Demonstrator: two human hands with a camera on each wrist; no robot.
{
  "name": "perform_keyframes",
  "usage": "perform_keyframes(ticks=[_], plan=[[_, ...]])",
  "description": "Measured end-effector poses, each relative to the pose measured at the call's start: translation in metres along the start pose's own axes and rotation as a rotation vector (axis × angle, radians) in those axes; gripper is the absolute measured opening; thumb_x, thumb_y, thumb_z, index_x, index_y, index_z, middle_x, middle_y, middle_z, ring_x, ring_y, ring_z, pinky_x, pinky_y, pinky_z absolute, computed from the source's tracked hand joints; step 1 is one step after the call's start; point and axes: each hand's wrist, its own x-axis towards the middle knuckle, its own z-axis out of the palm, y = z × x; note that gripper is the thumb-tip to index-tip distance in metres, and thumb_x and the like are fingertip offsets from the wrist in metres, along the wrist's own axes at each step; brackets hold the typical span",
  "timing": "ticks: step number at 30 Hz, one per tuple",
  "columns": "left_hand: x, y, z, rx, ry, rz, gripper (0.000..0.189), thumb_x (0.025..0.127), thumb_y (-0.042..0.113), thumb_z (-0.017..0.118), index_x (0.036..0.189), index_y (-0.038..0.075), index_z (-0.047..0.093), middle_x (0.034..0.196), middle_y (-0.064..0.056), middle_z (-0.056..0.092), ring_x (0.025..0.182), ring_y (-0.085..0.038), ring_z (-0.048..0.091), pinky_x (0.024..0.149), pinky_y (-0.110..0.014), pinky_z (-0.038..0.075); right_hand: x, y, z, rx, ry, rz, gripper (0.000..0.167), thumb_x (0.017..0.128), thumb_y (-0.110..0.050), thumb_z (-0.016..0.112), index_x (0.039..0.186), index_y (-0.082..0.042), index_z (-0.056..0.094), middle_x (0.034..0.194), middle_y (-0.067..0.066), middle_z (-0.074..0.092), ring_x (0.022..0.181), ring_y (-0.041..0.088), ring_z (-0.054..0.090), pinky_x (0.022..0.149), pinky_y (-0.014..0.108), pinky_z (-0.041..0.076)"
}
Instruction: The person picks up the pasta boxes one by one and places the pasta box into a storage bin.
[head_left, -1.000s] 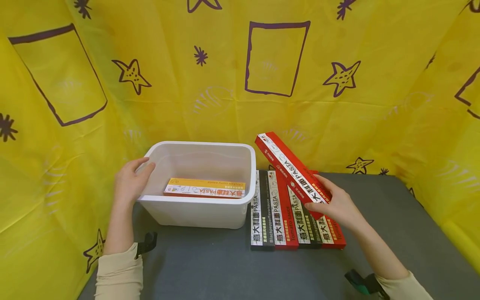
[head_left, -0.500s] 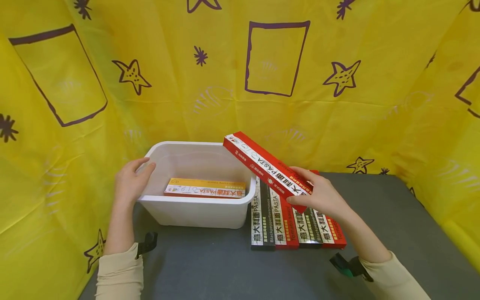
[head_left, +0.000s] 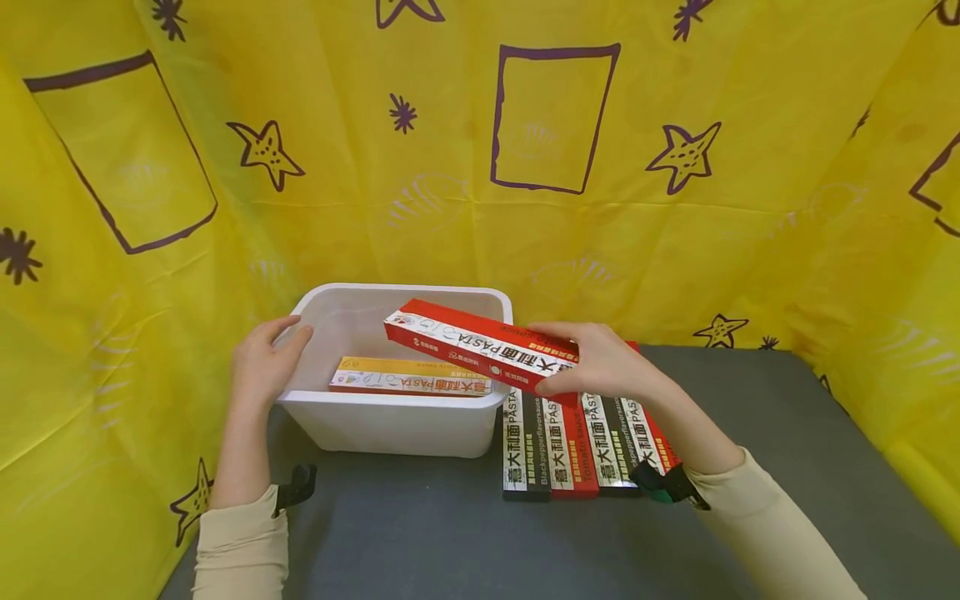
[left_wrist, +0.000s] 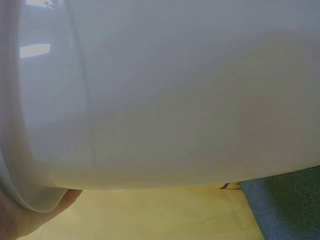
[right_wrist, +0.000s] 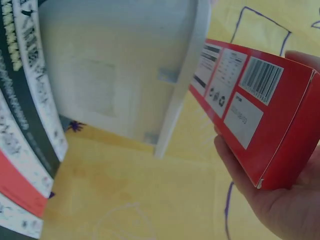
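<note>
Swung the red pasta box [head_left: 480,342] left since earlier, bringing its left end over the middle of the white bin [head_left: 397,425]. Slanting the right forearm [head_left: 693,419] in from near right, pinching the box's right end in the right grip [head_left: 603,362] above the row of boxes [head_left: 573,458]; holding the bin's left rim in the left grip [head_left: 264,362]

Left hand [head_left: 262,365] and right hand [head_left: 603,362] bare. Beige left sleeve [head_left: 242,546], creased; beige right sleeve [head_left: 765,529]. Black left strap [head_left: 297,489], black right strap [head_left: 681,486] with green patch [head_left: 662,497].
</note>
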Motion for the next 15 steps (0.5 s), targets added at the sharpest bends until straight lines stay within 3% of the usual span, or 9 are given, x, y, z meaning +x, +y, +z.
perform_keyframes(ticks=[8, 15], plan=[[0.000, -0.001, -0.001, 0.009, 0.006, 0.009, 0.056, 0.099, 0.041, 0.050, 0.135, -0.001, 0.055, 0.139, -0.028, 0.049, 0.130, -0.047, 0.041, 0.106, -0.060, 0.031, 0.027, -0.018, -0.003, -0.144, -0.068, -0.077, 0.073, 0.068, -0.040, 0.077, 0.137, -0.024, 0.058, 0.097, -0.006, 0.067, 0.083, 0.014, 0.060, 0.073, 0.034, 0.050], [0.001, -0.002, 0.000, 0.017, 0.003, 0.008, 0.057, 0.098, 0.042, 0.050, 0.135, -0.001, 0.055, 0.139, -0.027, 0.049, 0.130, -0.047, 0.041, 0.106, -0.060, 0.030, 0.045, -0.027, 0.000, -0.168, -0.123, -0.113, 0.069, 0.067, -0.037, 0.077, 0.134, -0.024, 0.061, 0.108, -0.008, 0.068, 0.092, 0.012, 0.060, 0.080, 0.034, 0.049]])
